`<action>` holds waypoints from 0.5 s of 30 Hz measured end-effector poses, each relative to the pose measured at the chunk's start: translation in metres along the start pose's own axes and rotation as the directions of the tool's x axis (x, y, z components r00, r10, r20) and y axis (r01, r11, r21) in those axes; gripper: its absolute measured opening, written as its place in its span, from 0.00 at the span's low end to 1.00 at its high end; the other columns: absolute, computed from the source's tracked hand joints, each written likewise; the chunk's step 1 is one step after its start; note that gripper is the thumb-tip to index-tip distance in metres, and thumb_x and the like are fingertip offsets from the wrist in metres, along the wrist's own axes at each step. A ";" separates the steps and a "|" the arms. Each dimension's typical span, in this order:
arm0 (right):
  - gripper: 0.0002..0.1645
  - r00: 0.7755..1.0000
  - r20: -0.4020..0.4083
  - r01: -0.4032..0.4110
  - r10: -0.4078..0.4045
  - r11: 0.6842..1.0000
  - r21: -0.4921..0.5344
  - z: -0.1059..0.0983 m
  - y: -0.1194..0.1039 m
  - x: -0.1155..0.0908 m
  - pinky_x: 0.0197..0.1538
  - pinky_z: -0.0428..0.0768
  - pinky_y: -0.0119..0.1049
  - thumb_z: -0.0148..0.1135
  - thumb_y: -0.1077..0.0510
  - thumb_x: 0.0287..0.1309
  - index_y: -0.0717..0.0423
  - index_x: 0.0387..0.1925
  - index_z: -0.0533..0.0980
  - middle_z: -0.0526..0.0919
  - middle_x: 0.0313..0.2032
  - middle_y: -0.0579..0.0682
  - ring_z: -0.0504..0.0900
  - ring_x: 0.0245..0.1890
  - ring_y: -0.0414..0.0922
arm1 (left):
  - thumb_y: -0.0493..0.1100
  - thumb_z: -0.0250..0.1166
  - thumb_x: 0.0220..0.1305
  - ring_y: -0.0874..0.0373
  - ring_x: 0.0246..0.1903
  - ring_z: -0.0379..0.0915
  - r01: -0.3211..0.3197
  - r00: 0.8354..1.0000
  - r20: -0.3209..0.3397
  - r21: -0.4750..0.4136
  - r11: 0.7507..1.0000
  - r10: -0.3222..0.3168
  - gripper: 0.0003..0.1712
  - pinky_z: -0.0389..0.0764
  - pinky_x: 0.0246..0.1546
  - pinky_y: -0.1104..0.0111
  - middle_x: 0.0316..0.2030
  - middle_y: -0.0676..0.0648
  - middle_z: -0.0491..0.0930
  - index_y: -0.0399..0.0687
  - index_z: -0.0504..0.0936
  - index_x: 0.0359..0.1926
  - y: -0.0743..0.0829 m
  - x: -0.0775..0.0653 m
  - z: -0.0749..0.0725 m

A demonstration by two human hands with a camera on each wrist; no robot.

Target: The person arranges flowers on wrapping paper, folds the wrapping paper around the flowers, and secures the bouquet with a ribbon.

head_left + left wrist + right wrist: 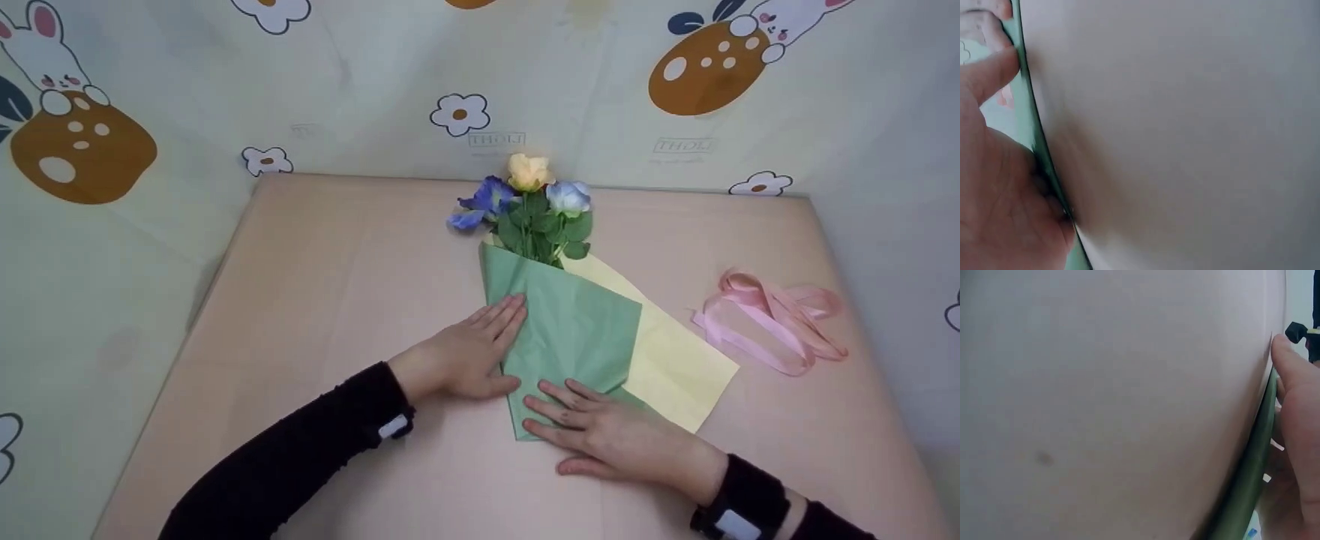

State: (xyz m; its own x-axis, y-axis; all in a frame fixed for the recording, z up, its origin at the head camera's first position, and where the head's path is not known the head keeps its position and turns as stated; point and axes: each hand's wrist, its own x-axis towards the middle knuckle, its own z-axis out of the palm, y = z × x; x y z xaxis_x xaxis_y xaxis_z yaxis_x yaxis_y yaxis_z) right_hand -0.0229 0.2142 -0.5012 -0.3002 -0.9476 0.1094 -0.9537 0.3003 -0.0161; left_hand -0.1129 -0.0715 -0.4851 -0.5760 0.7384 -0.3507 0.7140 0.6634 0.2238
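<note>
Green wrapping paper [570, 322] is folded over the stems of a small bouquet, with pale yellow paper [682, 364] showing out to its right. From the top come a cream rose [529, 172], a blue-violet flower [487, 201] and a light blue rose [570, 198], with green leaves [534, 225] below them. My left hand [469, 352] lies with extended fingers on the paper's left edge. Lower down, my right hand [611, 431] rests spread over the bottom right part of the green paper. In both wrist views the paper's green edge runs along the hand.
A loosely looped pink ribbon [772, 322] lies on the table [360, 255] to the right of the bouquet. Behind the table hangs a patterned cloth [375, 82] with rabbits and flowers. Black bands with small devices [739, 499] sit on both wrists.
</note>
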 end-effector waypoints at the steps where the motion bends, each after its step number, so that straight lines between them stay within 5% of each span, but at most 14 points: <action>1: 0.40 1.000 0.003 -0.002 0.002 1.000 0.000 0.000 -0.001 0.000 0.74 0.75 0.54 0.57 0.34 0.80 0.50 0.81 0.70 0.68 0.81 0.54 0.68 0.80 0.56 | 0.69 0.44 0.84 0.47 0.87 0.23 0.028 1.000 -0.013 0.003 1.000 -0.028 0.55 0.38 0.85 0.58 0.87 0.38 0.26 0.36 0.33 0.87 -0.003 0.001 0.001; 7: 0.40 1.000 0.002 0.001 -0.001 1.000 0.002 -0.001 -0.002 0.000 0.74 0.75 0.55 0.57 0.34 0.80 0.51 0.81 0.70 0.69 0.81 0.55 0.68 0.80 0.57 | 0.68 0.39 0.87 0.42 0.87 0.30 0.157 0.986 -0.050 0.002 0.988 -0.156 0.51 0.39 0.85 0.53 0.87 0.33 0.34 0.31 0.40 0.86 -0.020 0.007 -0.004; 15: 0.40 1.000 -0.022 0.018 -0.017 0.999 0.034 0.001 -0.001 -0.001 0.74 0.74 0.56 0.59 0.35 0.80 0.52 0.81 0.70 0.68 0.81 0.57 0.68 0.80 0.58 | 0.68 0.36 0.87 0.40 0.87 0.30 0.270 0.962 -0.055 0.022 0.962 -0.269 0.52 0.34 0.85 0.52 0.86 0.31 0.35 0.30 0.38 0.86 -0.055 0.021 -0.019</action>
State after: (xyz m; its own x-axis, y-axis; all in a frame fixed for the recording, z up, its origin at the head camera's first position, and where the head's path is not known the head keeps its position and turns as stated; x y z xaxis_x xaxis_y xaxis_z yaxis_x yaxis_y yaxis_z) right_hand -0.0220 0.2149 -0.5024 -0.2834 -0.9499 0.1315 -0.9590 0.2795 -0.0480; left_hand -0.1720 -0.0904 -0.4873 -0.7680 0.5383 -0.3470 0.5403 0.8355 0.1003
